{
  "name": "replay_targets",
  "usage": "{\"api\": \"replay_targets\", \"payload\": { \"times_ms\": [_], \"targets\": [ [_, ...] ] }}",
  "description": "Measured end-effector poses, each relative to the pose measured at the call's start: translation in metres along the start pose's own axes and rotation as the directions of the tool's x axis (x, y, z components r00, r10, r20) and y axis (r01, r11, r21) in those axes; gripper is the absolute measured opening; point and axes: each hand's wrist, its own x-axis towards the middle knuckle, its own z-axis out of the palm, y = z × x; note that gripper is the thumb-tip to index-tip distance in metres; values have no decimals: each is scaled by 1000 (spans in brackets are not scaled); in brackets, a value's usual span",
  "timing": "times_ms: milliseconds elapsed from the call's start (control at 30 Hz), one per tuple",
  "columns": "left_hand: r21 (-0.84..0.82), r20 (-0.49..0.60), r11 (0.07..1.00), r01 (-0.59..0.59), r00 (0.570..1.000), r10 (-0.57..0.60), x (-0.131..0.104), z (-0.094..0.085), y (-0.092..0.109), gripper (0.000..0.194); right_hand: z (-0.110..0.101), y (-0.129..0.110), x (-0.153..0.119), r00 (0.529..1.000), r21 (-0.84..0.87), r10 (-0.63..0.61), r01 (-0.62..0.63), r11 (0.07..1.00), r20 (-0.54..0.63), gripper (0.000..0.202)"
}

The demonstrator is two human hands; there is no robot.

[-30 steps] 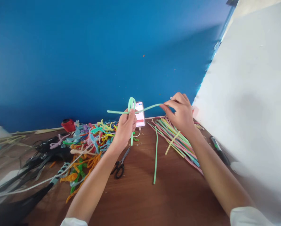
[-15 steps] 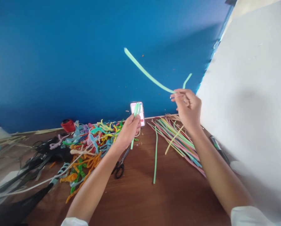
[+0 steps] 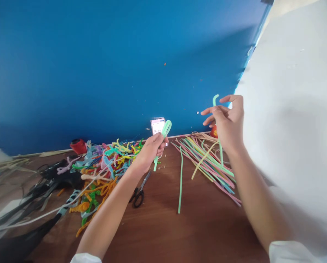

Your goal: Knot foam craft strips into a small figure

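Observation:
My left hand (image 3: 152,149) is closed round a light green pipe cleaner (image 3: 167,126) bent into a narrow loop. The loop sticks out above the thumb, and a tail comes out below the fingers. Higher and to the right, my right hand (image 3: 229,122) holds another light green pipe cleaner (image 3: 221,153) near its curved upper end, between thumb and fingers. Its index finger is lifted away, and the strip hangs down behind the hand. Beneath this hand lies a bundle of pastel pipe cleaners (image 3: 209,168). One single green pipe cleaner (image 3: 181,182) lies apart on the table.
A phone (image 3: 158,124) leans at the blue wall behind my left hand. Scissors (image 3: 138,197) lie beside my left forearm. Left of them is a heap of twisted, colourful pipe cleaners (image 3: 105,168), with a red spool (image 3: 78,146) behind. A white cable (image 3: 50,212) crosses the left side.
The pipe cleaner in my right hand has swung from stretching up-left to hanging down. My right hand has moved slightly right, its fingers more spread. The loop in my left hand has tilted right.

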Motion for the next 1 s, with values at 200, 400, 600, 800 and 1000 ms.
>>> {"api": "replay_targets", "payload": {
  "times_ms": [200, 400, 600, 800, 1000],
  "targets": [
    [242, -103, 961, -137, 981, 166, 3, 3, -4, 27, 7, -8, -3, 982, -52, 51, -42, 998, 181, 10],
    [243, -101, 968, -68, 990, 95, 5, 6, -8, 27, 11, -19, -15, 962, -97, -43, 71, 993, 271, 22],
    [112, -86, 993, 43, 996, -34, 1, 12, -6, 31, 18, -36, -30, 833, -319, -97, 313, 894, 545, 34],
    [43, -55, 995, 91, 995, -89, -4, 12, 0, 44, 27, -42, -38, 765, -377, -56, 378, 845, 642, 33],
    [100, -99, 994, 38, 995, -28, -5, 9, -5, 54, 33, -42, -42, 723, -366, -38, 393, 844, 690, 32]
  ]
}}
